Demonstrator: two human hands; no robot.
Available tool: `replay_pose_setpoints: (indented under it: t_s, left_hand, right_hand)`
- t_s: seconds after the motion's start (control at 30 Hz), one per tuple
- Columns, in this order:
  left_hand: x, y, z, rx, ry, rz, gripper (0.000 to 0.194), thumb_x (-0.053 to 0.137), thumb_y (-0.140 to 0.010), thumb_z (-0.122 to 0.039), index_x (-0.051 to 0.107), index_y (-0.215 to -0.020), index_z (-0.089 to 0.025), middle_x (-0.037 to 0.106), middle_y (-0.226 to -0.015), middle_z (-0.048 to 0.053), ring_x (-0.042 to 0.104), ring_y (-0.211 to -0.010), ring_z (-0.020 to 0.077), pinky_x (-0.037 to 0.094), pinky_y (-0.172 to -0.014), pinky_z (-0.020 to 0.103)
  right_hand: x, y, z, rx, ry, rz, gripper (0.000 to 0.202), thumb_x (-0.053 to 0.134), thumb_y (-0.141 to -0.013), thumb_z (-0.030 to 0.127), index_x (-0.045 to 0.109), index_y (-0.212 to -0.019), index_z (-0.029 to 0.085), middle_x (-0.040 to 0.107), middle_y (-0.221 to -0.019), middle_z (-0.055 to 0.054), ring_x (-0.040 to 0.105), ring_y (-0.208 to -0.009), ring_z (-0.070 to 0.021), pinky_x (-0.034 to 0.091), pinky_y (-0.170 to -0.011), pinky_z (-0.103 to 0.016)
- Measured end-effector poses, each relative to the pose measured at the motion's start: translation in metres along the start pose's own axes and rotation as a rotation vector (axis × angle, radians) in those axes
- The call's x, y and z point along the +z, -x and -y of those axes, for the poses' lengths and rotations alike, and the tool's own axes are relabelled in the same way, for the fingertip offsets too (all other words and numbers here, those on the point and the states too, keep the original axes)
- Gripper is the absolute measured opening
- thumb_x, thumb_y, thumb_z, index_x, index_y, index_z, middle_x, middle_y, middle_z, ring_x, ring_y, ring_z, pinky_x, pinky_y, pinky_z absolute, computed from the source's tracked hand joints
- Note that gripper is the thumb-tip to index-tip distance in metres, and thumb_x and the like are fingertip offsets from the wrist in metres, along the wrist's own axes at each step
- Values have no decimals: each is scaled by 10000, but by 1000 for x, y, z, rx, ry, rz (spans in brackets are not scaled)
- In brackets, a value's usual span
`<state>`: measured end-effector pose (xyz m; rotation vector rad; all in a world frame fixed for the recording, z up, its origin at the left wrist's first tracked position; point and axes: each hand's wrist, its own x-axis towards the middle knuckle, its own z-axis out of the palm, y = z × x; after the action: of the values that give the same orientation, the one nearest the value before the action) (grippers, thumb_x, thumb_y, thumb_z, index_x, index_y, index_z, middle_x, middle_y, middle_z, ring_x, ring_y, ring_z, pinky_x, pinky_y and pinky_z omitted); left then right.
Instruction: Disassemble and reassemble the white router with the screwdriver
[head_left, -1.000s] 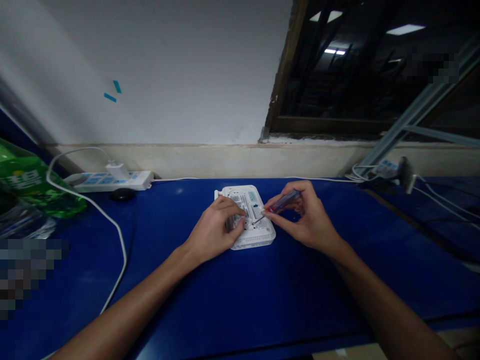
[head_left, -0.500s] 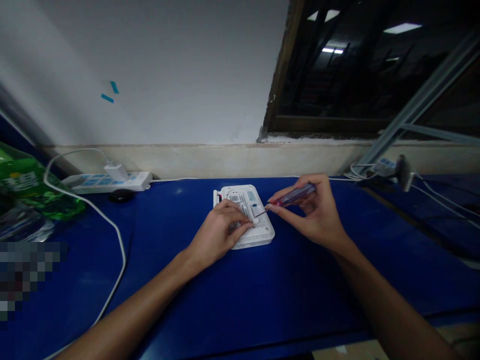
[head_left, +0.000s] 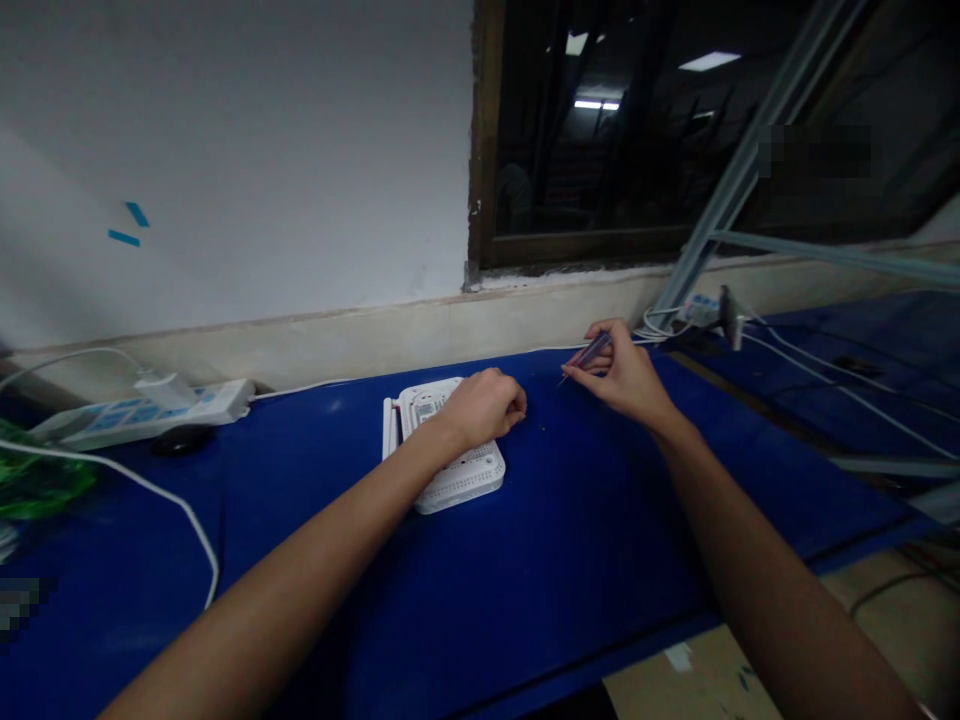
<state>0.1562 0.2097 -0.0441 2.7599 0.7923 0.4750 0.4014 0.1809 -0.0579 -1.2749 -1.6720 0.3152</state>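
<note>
A table (head_left: 540, 590) is supporting the router (head_left: 466, 480). Over the router, the left hand (head_left: 486, 408) is curling, its hold unclear; apart, right of the router, the right hand (head_left: 619, 372) is gripping a screwdriver (head_left: 596, 348).

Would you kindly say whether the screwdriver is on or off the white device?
Off: the right hand holds the screwdriver clear of the white device, blue tabletop showing between.
</note>
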Motion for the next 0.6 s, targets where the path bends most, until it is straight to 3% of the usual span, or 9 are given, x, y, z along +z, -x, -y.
replay_pose_setpoints:
  t_s: [0.2,0.43,0.6]
  left_hand:
    - [20,-30,-1,-55,-31,130,245,627,-740,-43,785,-846,-197,749,-840,71,713,-783,250,510,-665,312]
    - [23,-30,9,-32,-17,216,264,690,-741,-97,768,-976,-191,751,-946,53,697,-859,208,501,-761,270]
    - [20,-25,13,-29,14,237,378,630,-693,-12,763,-1017,-156,747,-847,47,678,-770,184,488,-691,238]
  right_hand:
    - [-6,0,-6,23,-8,49,514,754,-777,415,393,-1099,244,727,-828,-56,745,-718,-248,597,-628,-328]
    - [-8,-1,-10,7,-31,42,509,762,-766,371,393,-1101,266,720,-835,-33,740,-719,-243,594,-611,-319]
    - [-6,-1,-11,7,5,43,501,759,-766,359,398,-1101,268,717,-805,-23,735,-696,-243,581,-582,-313]
